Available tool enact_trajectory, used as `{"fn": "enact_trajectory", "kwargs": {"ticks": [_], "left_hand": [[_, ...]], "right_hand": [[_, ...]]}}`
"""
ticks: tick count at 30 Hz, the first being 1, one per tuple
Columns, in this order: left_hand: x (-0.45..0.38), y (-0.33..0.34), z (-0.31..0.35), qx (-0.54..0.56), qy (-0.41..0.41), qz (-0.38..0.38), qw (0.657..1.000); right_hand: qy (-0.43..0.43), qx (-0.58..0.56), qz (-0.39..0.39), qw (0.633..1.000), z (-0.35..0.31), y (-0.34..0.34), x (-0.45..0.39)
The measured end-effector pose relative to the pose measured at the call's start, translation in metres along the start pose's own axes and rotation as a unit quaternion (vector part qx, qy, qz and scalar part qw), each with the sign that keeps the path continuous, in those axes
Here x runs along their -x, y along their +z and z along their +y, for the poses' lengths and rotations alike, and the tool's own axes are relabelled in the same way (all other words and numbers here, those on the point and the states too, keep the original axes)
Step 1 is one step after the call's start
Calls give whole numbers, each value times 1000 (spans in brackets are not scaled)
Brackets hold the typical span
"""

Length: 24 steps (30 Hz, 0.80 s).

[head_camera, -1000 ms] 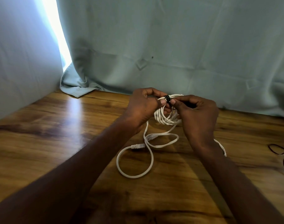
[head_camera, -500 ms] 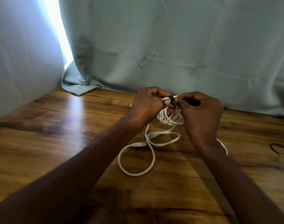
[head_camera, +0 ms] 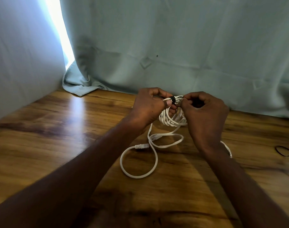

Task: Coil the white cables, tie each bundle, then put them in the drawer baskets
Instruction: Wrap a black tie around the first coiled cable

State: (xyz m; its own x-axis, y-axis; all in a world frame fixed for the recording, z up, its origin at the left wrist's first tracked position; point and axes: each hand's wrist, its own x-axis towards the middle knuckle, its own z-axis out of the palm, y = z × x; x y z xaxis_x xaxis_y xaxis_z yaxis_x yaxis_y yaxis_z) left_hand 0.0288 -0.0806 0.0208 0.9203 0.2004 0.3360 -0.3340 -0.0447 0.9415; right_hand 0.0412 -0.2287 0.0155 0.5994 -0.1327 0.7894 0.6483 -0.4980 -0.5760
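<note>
At centre frame, above the tabletop (head_camera: 61, 129), the left hand (head_camera: 147, 109) clamps the coil (head_camera: 171, 118) while the right hand (head_camera: 204, 112) pinches the black tie (head_camera: 173, 100), which should probably be cinched snug before the loose tail (head_camera: 138, 163) is tucked in.

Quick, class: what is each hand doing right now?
Left hand: closed, gripping the coiled white cable.
Right hand: closed, pinching the black tie at the coil's top.
</note>
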Motion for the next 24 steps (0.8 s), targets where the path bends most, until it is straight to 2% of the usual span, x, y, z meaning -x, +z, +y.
{"fn": "enact_trajectory", "kwargs": {"ticks": [5, 9, 14, 19, 24], "left_hand": [[-1, 3, -5, -28, 3, 4, 1000], [-2, 3, -5, -24, 0, 8, 1000], [0, -1, -1, 6, -30, 4, 1000], [0, -3, -1, 15, -53, 6, 998], [2, -4, 2, 21, -63, 3, 998]], "right_hand": [[-31, 63, -7, 998, 3, 1, 3], [-24, 44, -55, 997, 3, 2, 2], [76, -72, -98, 990, 1, 2, -1], [218, -202, -131, 946, 3, 0, -10], [239, -232, -137, 933, 3, 0, -11]]}}
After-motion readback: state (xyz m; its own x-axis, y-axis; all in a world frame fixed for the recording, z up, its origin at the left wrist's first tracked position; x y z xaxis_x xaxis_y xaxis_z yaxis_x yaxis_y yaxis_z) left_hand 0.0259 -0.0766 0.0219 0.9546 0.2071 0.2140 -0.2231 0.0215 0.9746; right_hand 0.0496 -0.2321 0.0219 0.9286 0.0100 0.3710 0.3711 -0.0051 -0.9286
